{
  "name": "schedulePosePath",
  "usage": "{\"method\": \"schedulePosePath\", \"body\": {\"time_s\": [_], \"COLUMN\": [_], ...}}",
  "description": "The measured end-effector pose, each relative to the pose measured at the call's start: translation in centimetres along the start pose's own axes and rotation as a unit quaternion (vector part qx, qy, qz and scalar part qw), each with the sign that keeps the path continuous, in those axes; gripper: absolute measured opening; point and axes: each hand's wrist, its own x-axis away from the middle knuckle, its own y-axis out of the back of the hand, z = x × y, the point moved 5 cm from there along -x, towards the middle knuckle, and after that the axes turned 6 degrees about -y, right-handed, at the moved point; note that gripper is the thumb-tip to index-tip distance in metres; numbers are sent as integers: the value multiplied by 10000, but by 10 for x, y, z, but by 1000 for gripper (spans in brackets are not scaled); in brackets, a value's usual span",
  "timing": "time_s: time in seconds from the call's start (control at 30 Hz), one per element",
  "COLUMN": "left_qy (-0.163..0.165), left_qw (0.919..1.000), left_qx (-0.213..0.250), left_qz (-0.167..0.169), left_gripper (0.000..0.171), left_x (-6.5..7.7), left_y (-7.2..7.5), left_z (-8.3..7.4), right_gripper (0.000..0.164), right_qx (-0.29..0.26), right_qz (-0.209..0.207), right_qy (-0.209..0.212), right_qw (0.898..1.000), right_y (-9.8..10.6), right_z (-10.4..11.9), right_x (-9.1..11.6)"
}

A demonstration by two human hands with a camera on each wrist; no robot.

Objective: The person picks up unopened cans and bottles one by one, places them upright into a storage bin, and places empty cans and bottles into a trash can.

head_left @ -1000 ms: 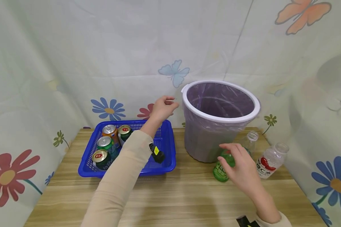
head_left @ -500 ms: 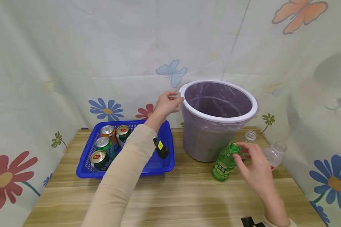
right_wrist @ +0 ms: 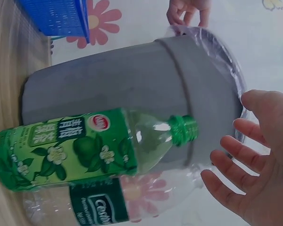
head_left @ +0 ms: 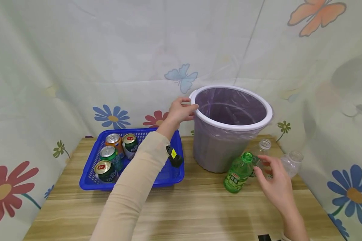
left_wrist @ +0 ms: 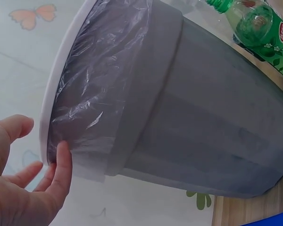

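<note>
My left hand [head_left: 181,111] is at the left side of the white rim [head_left: 233,126] of a grey trash bin [head_left: 217,154]. Its fingertips meet the bin liner [left_wrist: 92,103] just below that rim, while the thumb stands off it. To the right, my right hand [head_left: 276,180] hovers with fingers spread behind the neck of a capless green tea bottle [head_left: 236,174]. The bottle stands upright on the table. Beside it is a clear water bottle [right_wrist: 101,202] with a dark green label, partly hidden in the head view.
A blue plastic basket [head_left: 169,182] with several drink cans [head_left: 106,171] stands at the left on the wooden table [head_left: 193,214]. Another clear bottle [head_left: 292,162] is at the right, partly behind my right hand. A printed curtain [head_left: 132,50] surrounds the table.
My left hand has moved right, up to the bin's rim. My right hand has shifted right and down from in front of the green bottle, so the bottle shows fully.
</note>
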Motion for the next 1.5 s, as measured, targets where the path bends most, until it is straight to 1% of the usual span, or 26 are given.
{"method": "schedulePosePath", "body": {"time_s": [0.37,0.53,0.7,0.83,0.93,1.17,1.4,1.5], "left_qy": [81,125,247,299,308,312,354,381], "left_qw": [9987,9984,9976,9974,9973,9975,9972,9970], "left_qx": [495,542,600,589,604,575,624,641], "left_qz": [-73,-142,-232,-279,-286,-250,-224,-212], "left_gripper": [53,54,54,54,55,55,54,54], "left_x": [-5,-7,-9,-10,-10,-9,-10,-10], "left_y": [-8,-8,-8,-8,-8,-10,-10,-11], "left_z": [-1,0,1,0,-1,-2,-1,-1], "right_gripper": [41,42,42,44,46,53,62,65], "right_qx": [69,-1,-71,-106,-160,-516,-1124,-1273], "right_qz": [152,159,182,250,314,357,193,252], "right_qy": [-680,-806,-1003,-1200,-1255,-1515,-1898,-2007], "right_qw": [9975,9966,9948,9924,9915,9865,9752,9710], "right_y": [-4,-8,-12,-15,-17,-24,-35,-41], "right_z": [-22,-30,-37,-43,-48,-57,-69,-75], "right_x": [14,19,23,26,27,30,35,38]}}
